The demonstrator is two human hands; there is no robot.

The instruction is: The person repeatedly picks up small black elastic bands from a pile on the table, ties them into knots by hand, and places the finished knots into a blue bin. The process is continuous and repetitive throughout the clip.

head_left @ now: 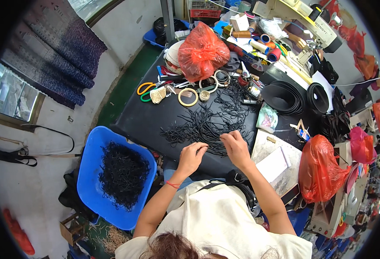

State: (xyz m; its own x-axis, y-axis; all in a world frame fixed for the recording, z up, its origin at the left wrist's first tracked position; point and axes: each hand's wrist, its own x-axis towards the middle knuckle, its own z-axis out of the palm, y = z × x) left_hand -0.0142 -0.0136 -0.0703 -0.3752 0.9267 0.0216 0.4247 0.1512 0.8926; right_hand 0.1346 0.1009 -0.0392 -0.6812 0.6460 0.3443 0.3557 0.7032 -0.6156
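A loose pile of thin black cords [207, 123] lies on the black-covered table before me. My left hand [191, 158] is at the pile's near edge, fingers pinched together and pointing right. At the near right of the pile my right hand [235, 148] is also closed in a pinch, a short gap from the left. Whatever the fingertips hold is too thin and dark to make out against the cords. To my left, below table height, a blue plastic tub [87, 166] holds a big heap of similar black cords [123, 175].
Tape rolls [188, 97], orange-handled scissors [145, 88] and a red plastic bag [202, 52] crowd the far side. Coiled black strips [282, 97] lie right, near a sewing machine [304, 21]. A pale board with paper [273, 165] and another red bag [321, 170] flank my right arm.
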